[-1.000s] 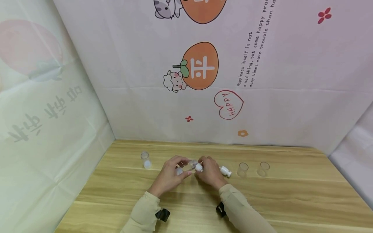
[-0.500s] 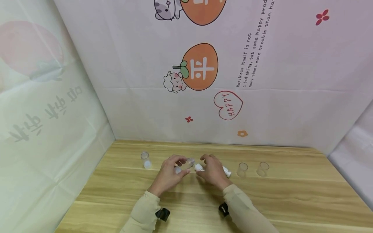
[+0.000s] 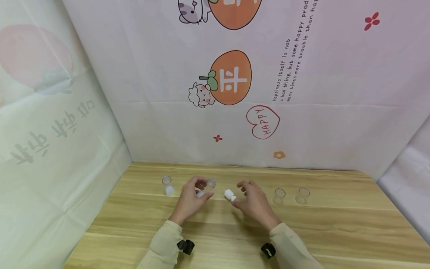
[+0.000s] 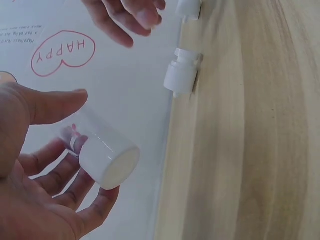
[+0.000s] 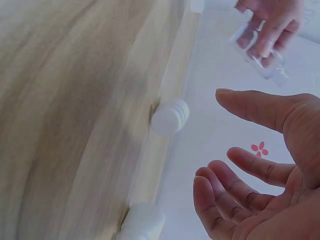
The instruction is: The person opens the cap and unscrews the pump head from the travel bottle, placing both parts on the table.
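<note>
My left hand (image 3: 189, 200) holds a small clear bottle with a white base (image 4: 110, 160) between thumb and fingers, raised off the table and tilted. In the head view, the bottle's clear neck end (image 3: 211, 183) points toward the right. A white pump head (image 3: 230, 194) lies on the table between the hands; it also shows in the left wrist view, as a white pump head (image 4: 181, 75). My right hand (image 3: 253, 201) is just right of it, fingers apart and slightly bent, holding nothing. A second white pump head (image 5: 142, 222) is hidden behind the right hand in the head view.
Another clear bottle with a white base (image 3: 167, 185) stands at the left of the wooden table (image 3: 336, 224). Two clear cylindrical covers (image 3: 279, 196) stand at the right. A printed white cloth (image 3: 161, 112) rises behind the table's back edge.
My right hand has let go of the white pump head and drawn back to the right. My left hand has moved slightly left with the bottle, away from the pump head.
</note>
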`<state>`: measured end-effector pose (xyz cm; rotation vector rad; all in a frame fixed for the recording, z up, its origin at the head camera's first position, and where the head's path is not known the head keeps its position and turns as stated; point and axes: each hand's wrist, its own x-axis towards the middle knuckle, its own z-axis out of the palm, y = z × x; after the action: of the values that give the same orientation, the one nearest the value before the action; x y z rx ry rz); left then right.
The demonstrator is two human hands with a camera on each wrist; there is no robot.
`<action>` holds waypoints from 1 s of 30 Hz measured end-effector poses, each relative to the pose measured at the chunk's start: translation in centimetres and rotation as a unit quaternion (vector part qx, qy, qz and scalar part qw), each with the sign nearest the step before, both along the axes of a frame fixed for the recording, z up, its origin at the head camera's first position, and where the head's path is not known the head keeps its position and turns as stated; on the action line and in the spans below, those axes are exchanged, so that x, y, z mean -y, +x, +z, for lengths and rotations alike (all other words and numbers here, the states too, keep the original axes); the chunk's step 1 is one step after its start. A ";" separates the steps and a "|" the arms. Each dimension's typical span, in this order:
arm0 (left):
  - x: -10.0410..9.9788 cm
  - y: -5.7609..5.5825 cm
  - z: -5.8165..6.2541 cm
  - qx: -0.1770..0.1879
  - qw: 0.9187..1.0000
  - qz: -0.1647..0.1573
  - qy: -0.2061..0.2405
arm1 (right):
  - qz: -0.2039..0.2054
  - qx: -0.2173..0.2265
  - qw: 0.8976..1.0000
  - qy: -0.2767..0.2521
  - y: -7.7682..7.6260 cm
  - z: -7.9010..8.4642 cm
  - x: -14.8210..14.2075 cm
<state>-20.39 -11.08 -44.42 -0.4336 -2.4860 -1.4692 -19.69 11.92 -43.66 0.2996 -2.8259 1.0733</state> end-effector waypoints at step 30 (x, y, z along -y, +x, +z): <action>1.6 -1.9 -2.5 0.102 0.985 0.108 0.090 | 0.008 -0.014 1.000 0.016 2.5 0.3 -3.0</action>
<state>-22.28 -12.71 -46.90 0.0213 -2.4254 -1.7009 -17.16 14.90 -43.35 0.3384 -2.8241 1.0196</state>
